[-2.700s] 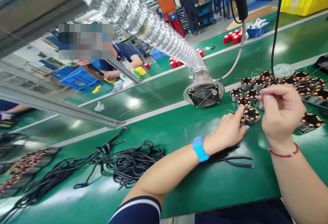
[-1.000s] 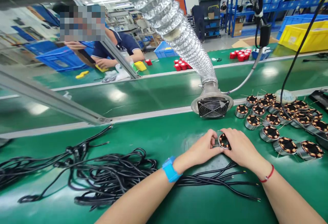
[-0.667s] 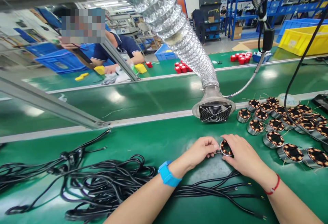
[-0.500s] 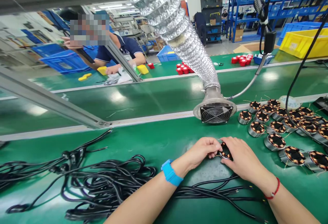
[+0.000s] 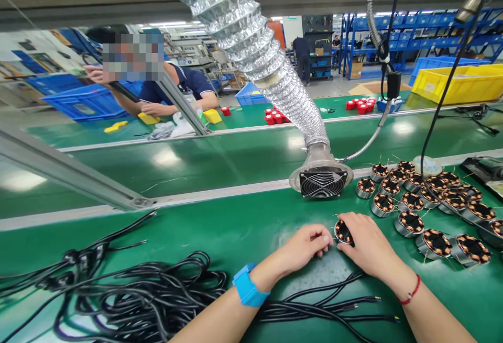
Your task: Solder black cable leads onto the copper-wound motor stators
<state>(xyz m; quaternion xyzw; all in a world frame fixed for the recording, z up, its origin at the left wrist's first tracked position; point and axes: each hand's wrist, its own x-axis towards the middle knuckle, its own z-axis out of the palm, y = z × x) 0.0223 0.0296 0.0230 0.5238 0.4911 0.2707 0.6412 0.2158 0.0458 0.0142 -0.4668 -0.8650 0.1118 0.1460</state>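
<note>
Head view: the right hand [image 5: 365, 241] has its thumb and fingers wrapped round one coil [image 5: 343, 232], open only as wide as the ring, which sits over the green bench [image 5: 243, 214] in front of the fan [image 5: 323, 184]. Left hand [image 5: 308, 247] is just beside it, fingers curled in and thumb pretty much closed against them; can't tell if there's a thin wire pinched in there. The other coils [image 5: 411, 222] are bunched up off to the right, sitting straight on the bench, with a round pale dish [image 5: 426, 166] behind them. Black cables [image 5: 165, 293] are in a big tangle on the left, and their loose ends run under the forearm to below the hands.

As for containers, the yellow bin [image 5: 444, 89] up top right has some pale stuff in it, too small to make out. The little blue tray [image 5: 393, 106] near it holds white bits, and the red parts [image 5: 360, 105] are beside that tray, not in it. Another blue bin [image 5: 87, 103] is over on the left by a co-worker [image 5: 194, 78]; can't really see inside.
</note>
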